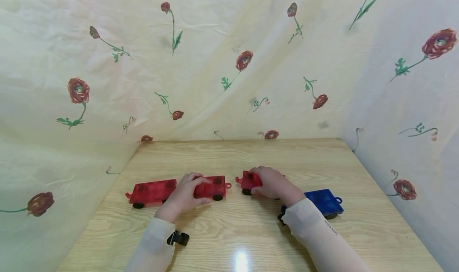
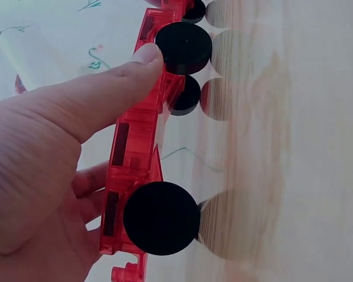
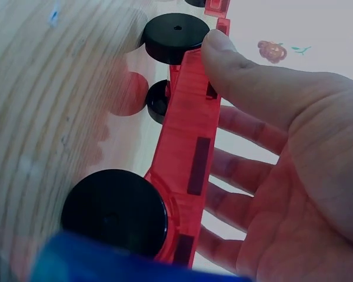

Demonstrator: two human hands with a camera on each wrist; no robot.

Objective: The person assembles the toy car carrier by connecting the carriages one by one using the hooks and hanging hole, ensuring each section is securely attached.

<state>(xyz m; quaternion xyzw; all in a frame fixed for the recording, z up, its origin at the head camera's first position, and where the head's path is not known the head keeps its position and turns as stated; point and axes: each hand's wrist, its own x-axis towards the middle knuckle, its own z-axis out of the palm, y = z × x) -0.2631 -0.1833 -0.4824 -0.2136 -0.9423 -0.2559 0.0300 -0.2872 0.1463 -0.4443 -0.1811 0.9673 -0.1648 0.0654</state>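
My left hand (image 1: 184,195) holds a translucent red toy wagon (image 1: 211,189) with black wheels by its sides. In the left wrist view the thumb presses the wagon's near side beside a wheel, and the other fingers lie behind it. Another red wagon (image 1: 250,180) is gripped by my right hand (image 1: 270,184), thumb on the near side and fingers on the far one. A small gap separates the loop of the left-hand wagon from the hook of the right-hand one. Both wagons stand on the table; the right one is partly covered by the hand.
A third red wagon (image 1: 150,191) stands left of my left hand, its right end hidden by that hand. Under my right forearm, partly hidden, is a blue wagon (image 1: 320,202) with a loop. Floral cloth (image 1: 215,84) surrounds the wooden table (image 1: 215,240).
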